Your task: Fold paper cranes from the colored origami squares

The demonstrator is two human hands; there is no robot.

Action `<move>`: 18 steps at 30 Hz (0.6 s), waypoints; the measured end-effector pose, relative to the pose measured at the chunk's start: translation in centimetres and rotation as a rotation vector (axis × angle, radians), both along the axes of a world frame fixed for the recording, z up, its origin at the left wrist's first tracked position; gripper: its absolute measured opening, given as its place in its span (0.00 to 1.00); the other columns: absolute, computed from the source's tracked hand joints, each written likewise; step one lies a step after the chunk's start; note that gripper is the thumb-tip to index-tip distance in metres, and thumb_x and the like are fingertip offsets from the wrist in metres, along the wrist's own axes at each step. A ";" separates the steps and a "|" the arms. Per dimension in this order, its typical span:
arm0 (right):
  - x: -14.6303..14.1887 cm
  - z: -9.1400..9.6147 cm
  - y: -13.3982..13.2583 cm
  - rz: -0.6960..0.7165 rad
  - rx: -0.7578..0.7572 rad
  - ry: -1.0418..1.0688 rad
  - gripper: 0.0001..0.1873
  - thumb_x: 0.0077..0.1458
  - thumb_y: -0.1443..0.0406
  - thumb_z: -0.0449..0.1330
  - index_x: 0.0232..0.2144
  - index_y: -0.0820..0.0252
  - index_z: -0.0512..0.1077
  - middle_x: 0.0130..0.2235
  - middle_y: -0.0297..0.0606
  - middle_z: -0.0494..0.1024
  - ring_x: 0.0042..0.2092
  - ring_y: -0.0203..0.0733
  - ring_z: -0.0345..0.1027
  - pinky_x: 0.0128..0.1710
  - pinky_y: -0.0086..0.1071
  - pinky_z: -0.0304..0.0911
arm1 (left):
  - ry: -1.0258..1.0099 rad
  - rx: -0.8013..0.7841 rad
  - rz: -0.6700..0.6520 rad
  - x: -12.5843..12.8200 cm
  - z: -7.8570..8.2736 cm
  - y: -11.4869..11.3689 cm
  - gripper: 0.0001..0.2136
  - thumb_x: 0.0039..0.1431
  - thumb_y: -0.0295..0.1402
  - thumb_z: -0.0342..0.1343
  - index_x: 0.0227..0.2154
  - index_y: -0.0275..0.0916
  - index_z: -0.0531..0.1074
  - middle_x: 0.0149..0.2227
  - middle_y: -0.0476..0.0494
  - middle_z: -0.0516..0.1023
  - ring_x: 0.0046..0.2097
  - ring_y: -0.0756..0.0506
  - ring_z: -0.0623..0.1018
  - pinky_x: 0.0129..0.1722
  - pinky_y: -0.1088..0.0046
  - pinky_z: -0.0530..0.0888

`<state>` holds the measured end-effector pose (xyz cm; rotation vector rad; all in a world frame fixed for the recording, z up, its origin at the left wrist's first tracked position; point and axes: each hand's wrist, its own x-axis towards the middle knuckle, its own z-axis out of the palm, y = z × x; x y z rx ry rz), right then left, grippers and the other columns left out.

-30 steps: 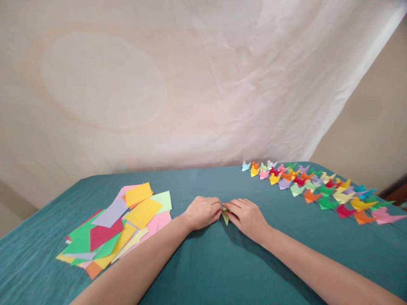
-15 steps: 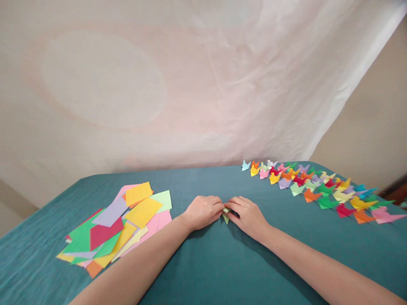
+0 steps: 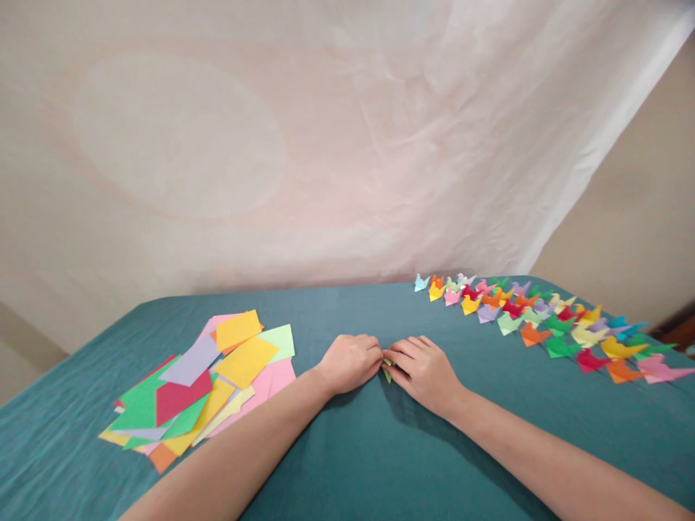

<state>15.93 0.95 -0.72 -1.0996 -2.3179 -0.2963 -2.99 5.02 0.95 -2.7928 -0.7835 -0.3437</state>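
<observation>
A small folded piece of pale green paper (image 3: 387, 372) is pinched between my two hands, low over the middle of the table. Most of it is hidden by fingers, so its full shape does not show. My left hand (image 3: 352, 363) grips its left side, fingers curled and pressed together. From the right, my right hand (image 3: 426, 369) holds it with thumb and fingertips. The fingertips of both hands nearly meet at the paper.
A loose pile of coloured paper sheets (image 3: 184, 398) lies on the left of the teal tablecloth (image 3: 347, 463). Rows of folded paper birds (image 3: 535, 336) in many colours stand along the right side. A pale cloth (image 3: 326, 145) hangs behind the table.
My right hand has shifted its fingers slightly on the folded paper, and less of the paper shows. My left hand is almost unmoved.
</observation>
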 end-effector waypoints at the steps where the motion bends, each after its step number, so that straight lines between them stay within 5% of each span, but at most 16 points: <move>1: 0.0 0.1 -0.1 0.006 0.029 -0.002 0.08 0.58 0.64 0.55 0.35 0.59 0.74 0.33 0.37 0.75 0.35 0.40 0.64 0.37 0.36 0.54 | 0.001 0.004 0.005 0.0 0.0 0.0 0.10 0.62 0.33 0.45 0.31 0.38 0.71 0.32 0.46 0.74 0.34 0.48 0.74 0.30 0.75 0.68; 18: 0.1 0.6 -0.2 0.071 0.155 -0.130 0.08 0.58 0.69 0.54 0.29 0.61 0.72 0.29 0.37 0.73 0.34 0.39 0.62 0.38 0.35 0.53 | 0.032 -0.001 -0.021 0.2 0.5 -0.7 0.12 0.62 0.32 0.44 0.31 0.37 0.71 0.32 0.45 0.73 0.34 0.47 0.73 0.31 0.73 0.68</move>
